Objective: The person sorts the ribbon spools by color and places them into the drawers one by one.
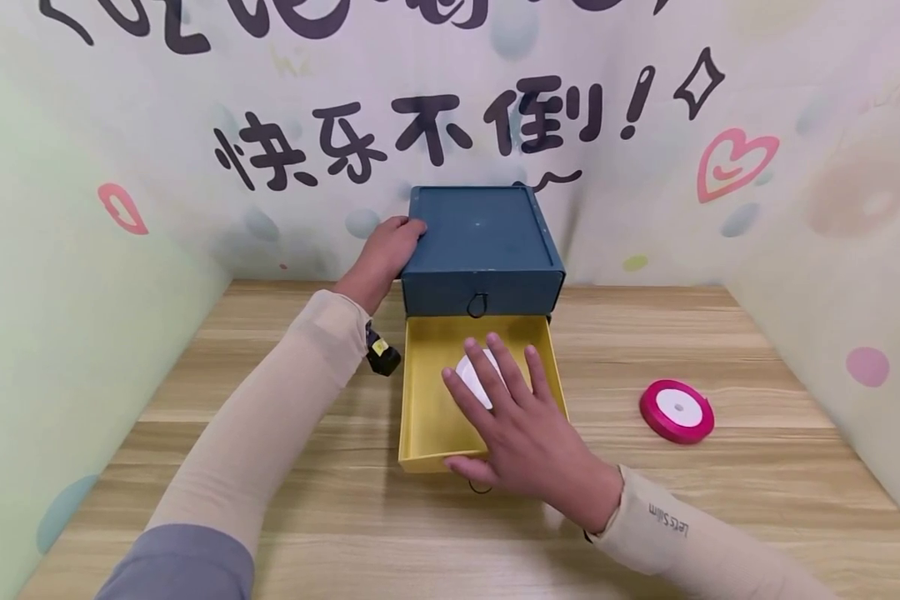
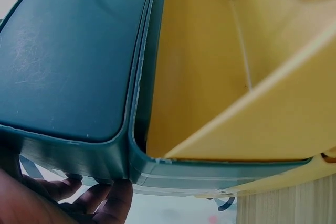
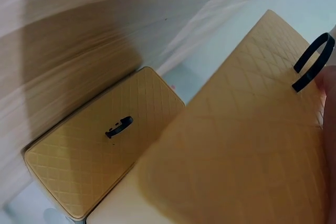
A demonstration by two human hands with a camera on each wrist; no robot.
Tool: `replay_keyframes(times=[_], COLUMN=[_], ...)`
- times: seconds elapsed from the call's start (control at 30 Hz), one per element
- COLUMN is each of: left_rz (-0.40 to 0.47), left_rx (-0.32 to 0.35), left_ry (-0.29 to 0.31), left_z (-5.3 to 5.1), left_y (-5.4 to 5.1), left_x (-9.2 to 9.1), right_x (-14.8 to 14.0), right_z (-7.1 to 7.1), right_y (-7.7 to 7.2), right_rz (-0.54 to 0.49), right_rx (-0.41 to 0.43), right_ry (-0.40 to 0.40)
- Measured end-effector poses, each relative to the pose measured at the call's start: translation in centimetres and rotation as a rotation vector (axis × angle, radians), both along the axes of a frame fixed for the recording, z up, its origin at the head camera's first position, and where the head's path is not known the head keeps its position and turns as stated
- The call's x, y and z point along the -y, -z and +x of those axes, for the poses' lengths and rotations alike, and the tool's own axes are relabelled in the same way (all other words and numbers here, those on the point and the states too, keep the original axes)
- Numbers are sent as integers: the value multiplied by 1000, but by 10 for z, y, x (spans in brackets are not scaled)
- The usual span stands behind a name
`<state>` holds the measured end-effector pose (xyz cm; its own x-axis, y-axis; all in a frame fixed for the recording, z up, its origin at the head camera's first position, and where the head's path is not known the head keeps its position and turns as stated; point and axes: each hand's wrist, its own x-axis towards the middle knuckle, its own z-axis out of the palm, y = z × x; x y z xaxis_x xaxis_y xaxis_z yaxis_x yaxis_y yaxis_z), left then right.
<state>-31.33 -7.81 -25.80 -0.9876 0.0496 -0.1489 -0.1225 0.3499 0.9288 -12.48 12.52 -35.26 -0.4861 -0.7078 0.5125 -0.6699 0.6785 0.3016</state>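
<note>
In my head view, the yellow drawer (image 1: 426,417) sticks out of the blue cabinet (image 1: 476,229) toward the near edge of the table (image 1: 330,542). My right hand (image 1: 532,433) is nearer, fingers spread over the drawer's front right corner and the white disc (image 1: 471,375) inside; my left hand (image 1: 382,258) rests on the cabinet's left side. My left wrist view shows those fingers laid against that side. In my right wrist view, a black handle (image 3: 310,78) sits beside my right hand; I cannot tell whether they touch.

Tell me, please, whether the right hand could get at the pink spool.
Probably yes: the right hand is spread over the yellow drawer, and nothing stands on the tabletop between there and the pink spool.
</note>
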Motion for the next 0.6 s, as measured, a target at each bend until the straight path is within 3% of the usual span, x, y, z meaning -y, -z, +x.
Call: replay_keyframes(times=[0.2, 0.6], left_rz=[5, -6], left_rx=[4, 4], left_ry=[8, 7], left_z=[2, 2], left_y=[-1, -1], left_x=[0, 0], right_x=[0, 0], right_z=[-1, -14], right_y=[-2, -8], right_rz=[-3, -33], right_rx=[20, -32], right_ry=[9, 42])
